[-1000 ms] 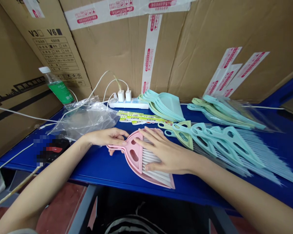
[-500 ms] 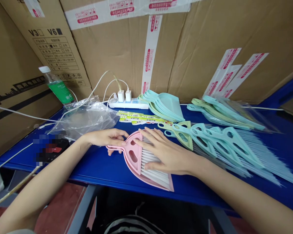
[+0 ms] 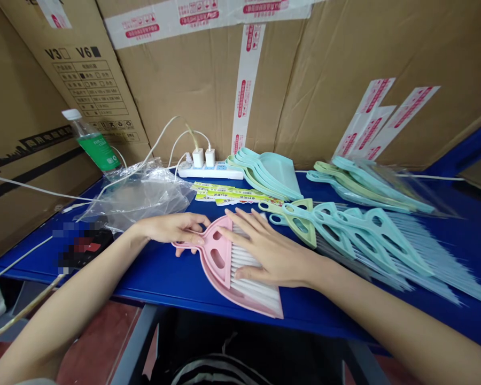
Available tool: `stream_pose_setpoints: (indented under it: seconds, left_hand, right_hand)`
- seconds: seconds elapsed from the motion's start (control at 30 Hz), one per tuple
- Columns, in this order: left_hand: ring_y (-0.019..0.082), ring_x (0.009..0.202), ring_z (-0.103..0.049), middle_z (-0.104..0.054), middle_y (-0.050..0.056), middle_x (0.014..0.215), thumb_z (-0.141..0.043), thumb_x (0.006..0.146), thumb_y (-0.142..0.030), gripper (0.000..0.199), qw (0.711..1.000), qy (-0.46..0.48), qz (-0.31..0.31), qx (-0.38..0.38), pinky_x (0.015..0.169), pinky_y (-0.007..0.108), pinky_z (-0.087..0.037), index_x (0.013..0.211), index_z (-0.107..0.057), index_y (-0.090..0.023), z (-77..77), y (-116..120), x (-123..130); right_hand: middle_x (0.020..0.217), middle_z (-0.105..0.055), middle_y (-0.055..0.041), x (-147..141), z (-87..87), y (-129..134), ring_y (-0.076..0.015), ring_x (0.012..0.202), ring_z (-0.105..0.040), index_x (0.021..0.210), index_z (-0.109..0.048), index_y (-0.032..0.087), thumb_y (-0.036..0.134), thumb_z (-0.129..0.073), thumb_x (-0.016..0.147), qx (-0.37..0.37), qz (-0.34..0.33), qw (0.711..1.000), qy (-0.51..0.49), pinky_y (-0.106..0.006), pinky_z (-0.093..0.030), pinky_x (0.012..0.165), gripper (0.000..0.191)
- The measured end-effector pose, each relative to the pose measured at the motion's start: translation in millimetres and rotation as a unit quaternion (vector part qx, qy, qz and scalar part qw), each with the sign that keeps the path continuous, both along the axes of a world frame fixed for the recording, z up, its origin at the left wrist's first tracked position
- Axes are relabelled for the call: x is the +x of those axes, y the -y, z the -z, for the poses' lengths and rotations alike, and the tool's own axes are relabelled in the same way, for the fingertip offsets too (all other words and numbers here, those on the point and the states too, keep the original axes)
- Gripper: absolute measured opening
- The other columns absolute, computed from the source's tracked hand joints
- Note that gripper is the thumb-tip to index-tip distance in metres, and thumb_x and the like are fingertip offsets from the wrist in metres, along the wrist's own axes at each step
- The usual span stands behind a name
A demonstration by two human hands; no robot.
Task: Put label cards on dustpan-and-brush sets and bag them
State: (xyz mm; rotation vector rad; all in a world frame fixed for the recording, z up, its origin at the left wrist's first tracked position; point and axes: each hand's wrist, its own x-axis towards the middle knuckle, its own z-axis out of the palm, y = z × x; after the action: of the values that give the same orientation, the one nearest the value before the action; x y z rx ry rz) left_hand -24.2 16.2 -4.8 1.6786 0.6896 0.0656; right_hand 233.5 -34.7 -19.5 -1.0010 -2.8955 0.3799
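Note:
A pink brush (image 3: 221, 247) with white bristles lies in a pink dustpan (image 3: 240, 302) near the table's front edge. At their handles, my left hand (image 3: 180, 230) is closed, its thumb on top and fingertips showing below. Spread fingers of my right hand (image 3: 266, 247) rest flat on the bristles. Just right of it, several green and blue brushes (image 3: 379, 230) overlap in a row. Stacked blue and green dustpans (image 3: 274, 171) stand behind my right hand.
Yellow label strips (image 3: 224, 192) lie before a white power strip (image 3: 220, 171) with chargers. At left are a crumpled clear bag (image 3: 144, 198), a green-labelled bottle (image 3: 98, 149), cables and a black device (image 3: 84, 248). Bagged dustpans (image 3: 369, 184) lie at back right. Cardboard boxes (image 3: 196, 75) stand behind.
The pink dustpan has shifted slightly down and left beneath the brush, showing more of its lower rim. Both hands keep nearly the same positions, the right one slightly further left.

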Motion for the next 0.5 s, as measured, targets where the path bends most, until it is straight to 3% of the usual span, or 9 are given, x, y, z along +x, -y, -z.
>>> stream_pose_setpoints:
  seconds: [0.37, 0.5]
  left_hand:
    - [0.005, 0.038, -0.047, -0.058, -0.008, 0.059, -0.057, 0.093, -0.047, 0.034, 0.999, -0.016, 0.023, 0.020, 0.034, 0.014, -0.038, 0.107, -0.046, -0.017, -2.3, 2.7, 2.1]
    - [0.004, 0.033, -0.044, -0.060, -0.007, 0.060, -0.054, 0.096, -0.045, 0.031, 0.999, -0.021, 0.034, 0.007, 0.032, 0.013, -0.035, 0.108, -0.044, -0.018, -5.5, 4.9, 2.0]
  right_hand:
    - [0.162, -0.012, -0.0184, -1.7, 1.6, 0.7, -0.0389, 0.148, -0.007, 0.155, -0.024, 0.023, 0.059, -0.050, 0.092, 0.014, 0.002, 1.000, 0.004, -0.066, -0.014, 0.115, 0.078]
    - [0.162, -0.012, -0.0203, 0.0, 3.2, -0.1, -0.0378, 0.148, -0.007, 0.155, -0.025, 0.016, 0.060, -0.046, 0.093, 0.021, 0.007, 1.000, 0.009, -0.063, -0.015, 0.116, 0.080]
